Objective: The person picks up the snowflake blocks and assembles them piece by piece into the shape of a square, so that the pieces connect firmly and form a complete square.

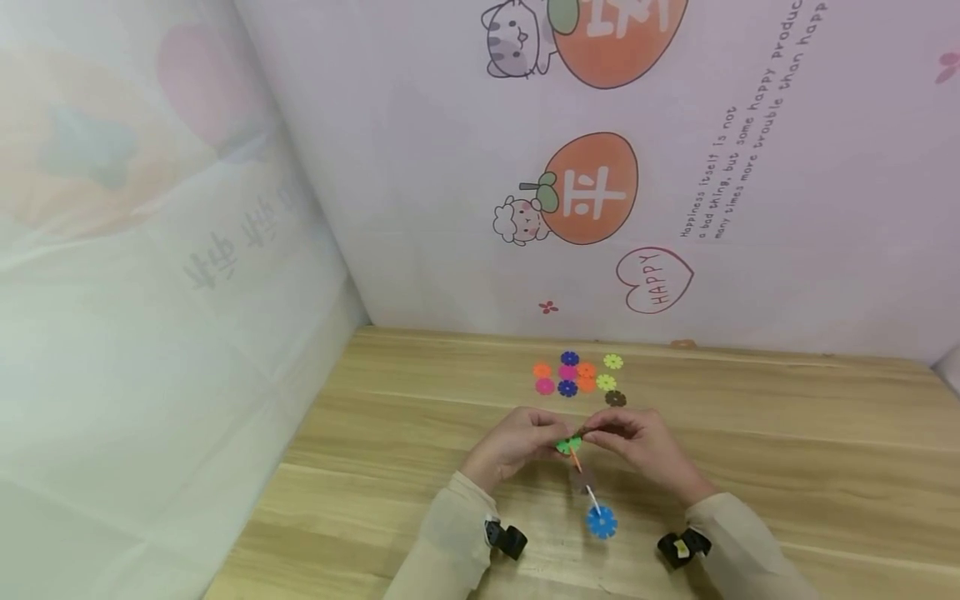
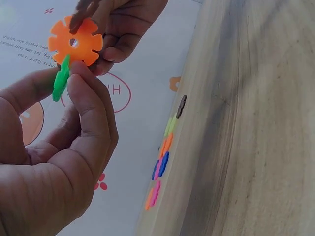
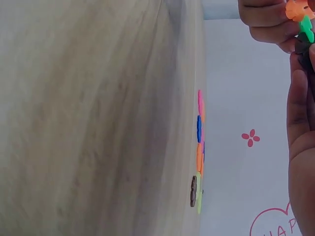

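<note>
My left hand (image 1: 517, 443) pinches a green notched disc (image 1: 568, 446) between thumb and fingers. An orange notched disc (image 2: 89, 45) is slotted into the green one. Below, in the head view, the chain runs on through a brown disc (image 1: 582, 479) and a white disc (image 1: 592, 498), seen edge-on, to a blue disc (image 1: 602, 522). My right hand (image 1: 645, 446) pinches a dark brown disc (image 3: 305, 55) at the green disc's edge. Whether that brown disc is slotted in is hidden by the fingertips.
Beyond the hands, loose notched discs lie on the wooden table (image 1: 360, 442): orange (image 1: 542, 370), pink (image 1: 544, 387), dark blue (image 1: 569, 358), yellow (image 1: 613, 362) and one brown (image 1: 616, 398). A printed cloth wall (image 1: 435, 208) stands along the back edge.
</note>
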